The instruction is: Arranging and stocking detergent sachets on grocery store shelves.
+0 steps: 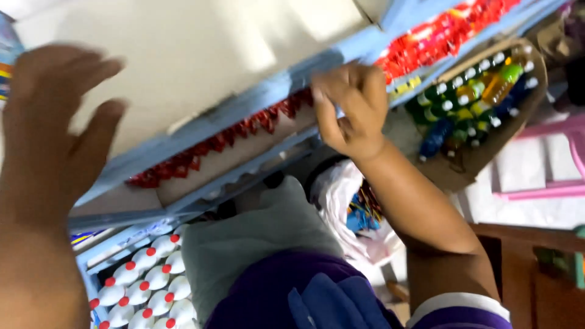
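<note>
Shop interior, seen steeply downward: pale blue painted shelving (244, 106) running diagonally from lower left to upper right, edges chipped and worn. On one shelf, a long row of small red glossy sachets (213, 143), long axis following the shelf edge, rising toward the upper right. Above, a broad flat cream board (201, 42), smooth and matte. Lower left, white plastic bottles with red caps (146, 283), packed close, caps pointing up-left. Right, a brown cardboard tray (481, 158) of green, orange and blue bottles, white caps pointing up-right. Left hand (52, 131) raised, blurred, fingers spread, gripping nothing, just before the cream board. Right hand (353, 109) curled at the shelf edge, fingers bent together just beside the sachet row; grip on anything not discernible. Hands well apart.
</note>
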